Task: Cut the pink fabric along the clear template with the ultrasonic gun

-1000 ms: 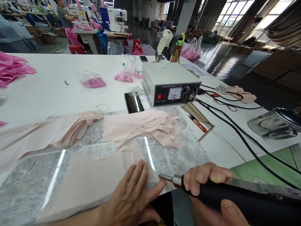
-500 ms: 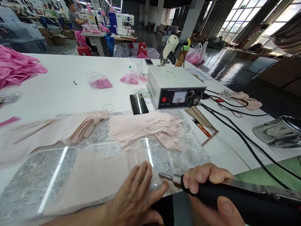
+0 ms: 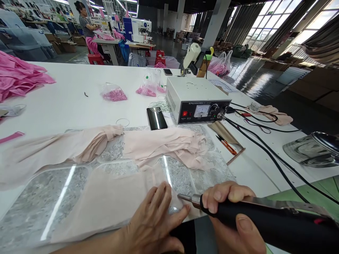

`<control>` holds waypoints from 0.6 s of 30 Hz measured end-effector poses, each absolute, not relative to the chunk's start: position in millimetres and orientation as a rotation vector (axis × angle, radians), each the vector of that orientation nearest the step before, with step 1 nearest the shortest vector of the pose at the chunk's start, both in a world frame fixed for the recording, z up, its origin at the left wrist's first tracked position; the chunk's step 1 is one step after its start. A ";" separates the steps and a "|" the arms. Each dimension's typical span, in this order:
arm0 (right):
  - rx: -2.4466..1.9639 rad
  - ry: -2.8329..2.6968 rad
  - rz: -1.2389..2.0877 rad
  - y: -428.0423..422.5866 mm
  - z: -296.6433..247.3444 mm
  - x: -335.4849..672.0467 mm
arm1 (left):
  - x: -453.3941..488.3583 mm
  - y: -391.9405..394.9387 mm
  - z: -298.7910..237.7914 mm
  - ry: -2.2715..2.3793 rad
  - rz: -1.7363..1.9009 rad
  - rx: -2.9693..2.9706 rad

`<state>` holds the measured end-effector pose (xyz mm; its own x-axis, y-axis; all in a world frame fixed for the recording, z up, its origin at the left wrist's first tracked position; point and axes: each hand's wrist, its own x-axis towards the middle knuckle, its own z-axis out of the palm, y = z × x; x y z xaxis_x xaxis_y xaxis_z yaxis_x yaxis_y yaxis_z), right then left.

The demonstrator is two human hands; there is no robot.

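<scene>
A pale pink cloth piece [image 3: 111, 201] lies flat on the clear-covered grey mat [image 3: 39, 197]. My left hand [image 3: 156, 215] presses on its right end, fingers stretched out and thumb spread to the right. In my right hand [image 3: 230, 208] is a black handheld ultrasonic welder [image 3: 280, 222], fingers wrapped round its body. Its metal tip points left and sits at the cloth's right edge, just above my left thumb. Whether the tip touches the cloth I cannot tell. Beyond lie a stack of pale pink strips [image 3: 164, 144] and a longer bundle [image 3: 66, 146].
The welder's control box [image 3: 198, 102] stands behind, black cables [image 3: 265, 148] running off right. Near it are a phone [image 3: 156, 118], an orange cutter [image 3: 229, 146] and a clear lidded container [image 3: 309, 150]. Bags of pink bits [image 3: 114, 93] and pink fabric [image 3: 21, 76] lie farther back. A person sits beyond the table.
The welder and my right hand have shifted slightly left, with the rear of the tool a little lower. My left hand stays on the cloth.
</scene>
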<state>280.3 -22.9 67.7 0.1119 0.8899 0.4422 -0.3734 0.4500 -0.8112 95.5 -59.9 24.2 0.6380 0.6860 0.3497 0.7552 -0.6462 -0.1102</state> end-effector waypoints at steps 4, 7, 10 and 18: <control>-0.558 -1.028 1.008 -21.3 68.3 275.5 | 95.0 -59.2 26.0 -1.158 -0.416 -2.615; -0.526 -1.020 1.006 -18.8 68.3 271.7 | 95.4 -59.1 25.2 -1.135 -0.424 -2.619; -0.521 -1.042 1.018 -16.1 67.3 269.6 | 95.3 -59.5 23.8 -1.149 -0.449 -2.620; -0.540 -1.086 1.017 -15.0 68.1 268.3 | 93.1 -59.1 25.4 -1.128 -0.504 -2.600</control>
<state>268.3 -15.0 68.1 0.1056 0.8796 0.4639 -0.4058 0.4640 -0.7874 93.1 -59.1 25.4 0.6381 0.6502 0.4123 0.7411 -0.6640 -0.0999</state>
